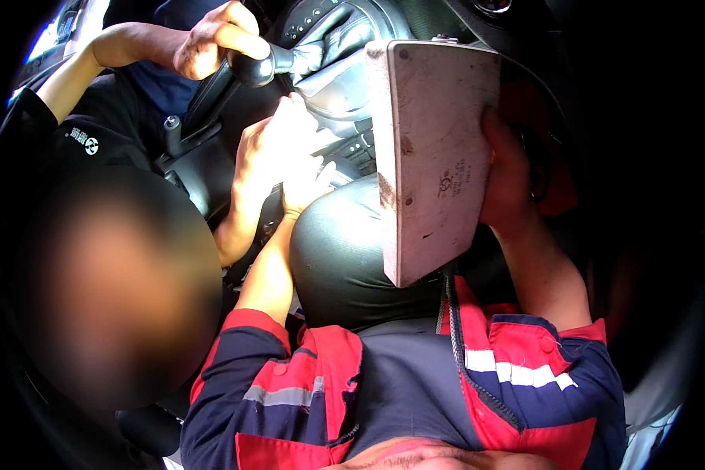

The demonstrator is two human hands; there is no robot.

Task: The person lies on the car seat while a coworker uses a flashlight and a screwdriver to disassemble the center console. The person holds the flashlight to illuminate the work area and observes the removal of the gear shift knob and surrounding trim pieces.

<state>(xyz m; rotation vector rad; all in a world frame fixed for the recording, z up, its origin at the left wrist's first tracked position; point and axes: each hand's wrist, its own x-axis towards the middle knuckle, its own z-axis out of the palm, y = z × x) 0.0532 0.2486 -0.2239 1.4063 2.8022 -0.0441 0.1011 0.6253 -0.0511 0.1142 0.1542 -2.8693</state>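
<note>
My right hand (pixel 503 176) grips the right side of a scuffed, pale, flat panel (pixel 431 157), held upright beside my dark-clad knee (pixel 337 251). My left hand (pixel 304 188) is down in the centre console, left of that knee, its fingers curled; what they hold is hidden. Just above it, a co-worker's hand (pixel 266 149) reaches into the same area, partly washed out by glare. The co-worker's other hand (pixel 215 43) grasps the black gear knob (pixel 252 69), above a shiny gear boot (pixel 329 66).
This is a car interior. The co-worker (pixel 70 117), in dark clothing, leans in closely from the left. A short lever with a button (pixel 172 135) stands on the console (pixel 196 180). Dark trim (pixel 462 19) borders the top, and the right side is in deep shadow.
</note>
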